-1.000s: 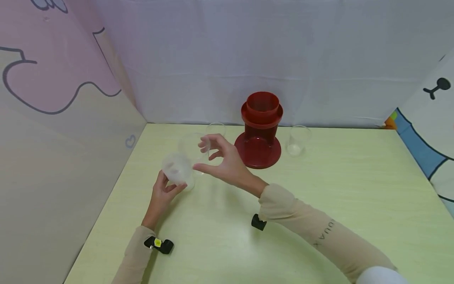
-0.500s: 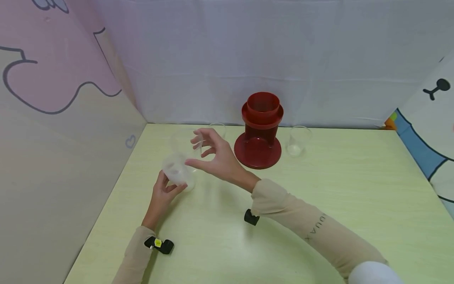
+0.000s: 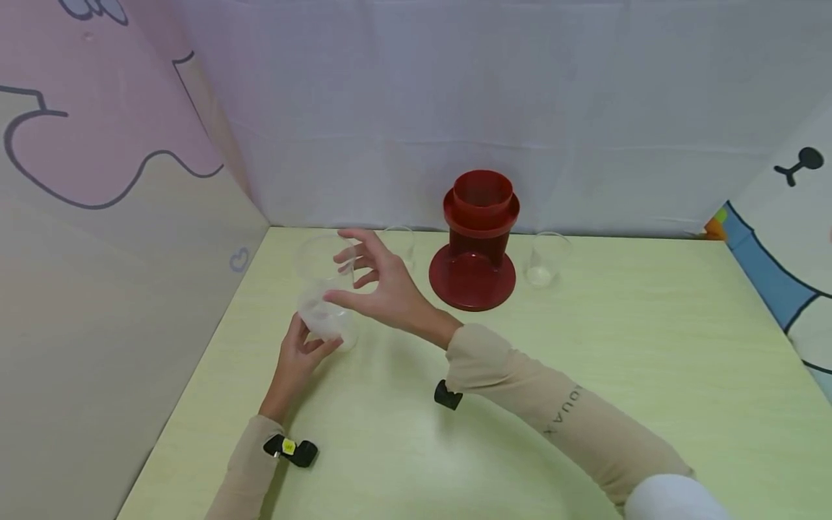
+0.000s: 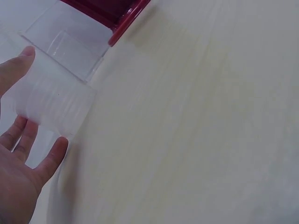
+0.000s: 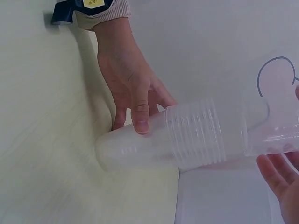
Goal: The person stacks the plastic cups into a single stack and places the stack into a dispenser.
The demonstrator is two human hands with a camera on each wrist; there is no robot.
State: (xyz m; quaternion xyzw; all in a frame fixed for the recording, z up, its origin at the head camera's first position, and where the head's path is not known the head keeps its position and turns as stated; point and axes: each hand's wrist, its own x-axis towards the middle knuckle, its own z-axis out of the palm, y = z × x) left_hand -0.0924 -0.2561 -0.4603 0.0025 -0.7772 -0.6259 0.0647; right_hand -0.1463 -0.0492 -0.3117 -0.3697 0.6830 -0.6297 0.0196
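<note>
My left hand [image 3: 297, 361] grips a stack of nested clear plastic cups [image 5: 196, 135] near its lower end, thumb on one side and fingers on the other. In the right wrist view the stack's several rims face a single clear plastic cup [image 5: 268, 140]. That cup is held by my right hand [image 3: 393, 292], its thumb and fingers spread round the wall. Seen from the head, the single cup's wide rim shows just above the stack, bottom end towards it. The left wrist view shows the stack's side [image 4: 53, 93] close beside my fingers.
Behind the hands stands a dark red cup [image 3: 482, 189] in a red stand with a round base [image 3: 471, 289]. One clear cup [image 3: 549, 261] stands to its right, another [image 3: 404, 238] to its left. A fabric wall [image 3: 403, 108] bounds the table [image 3: 585, 404].
My right hand has moved left with the single cup, bringing it from the stack's right side to over its top. The left hand and stack have stayed in place.
</note>
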